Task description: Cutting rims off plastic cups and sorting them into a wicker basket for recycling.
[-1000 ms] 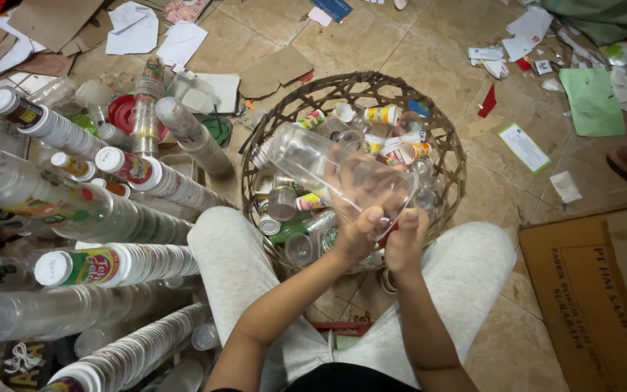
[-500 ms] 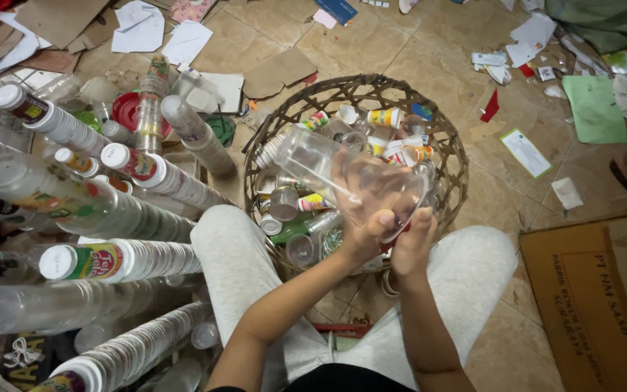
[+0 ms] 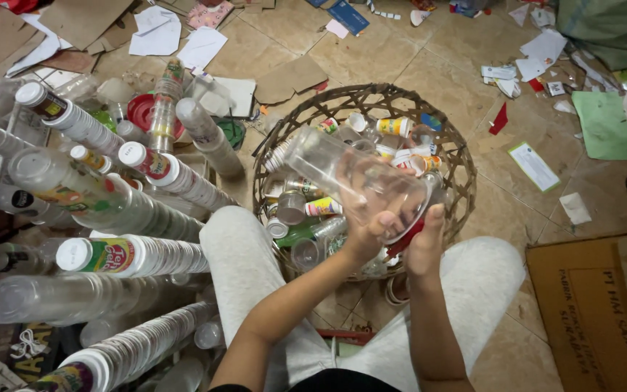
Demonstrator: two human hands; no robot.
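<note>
Tiled floor [image 3: 429, 80], strewn with paper scraps and torn cardboard. Left: long stacks of nested clear plastic cups [image 3: 132, 255], some with red-and-yellow labels. Centre: round woven wicker basket [image 3: 459, 156] of cups and small bottles. Over its near rim, a clear plastic cup [image 3: 350, 174] lies tilted, mouth toward the person; left hand [image 3: 368, 232] fingers curl on its rim, right hand [image 3: 424, 247] fingers pressed together beside it.
</note>
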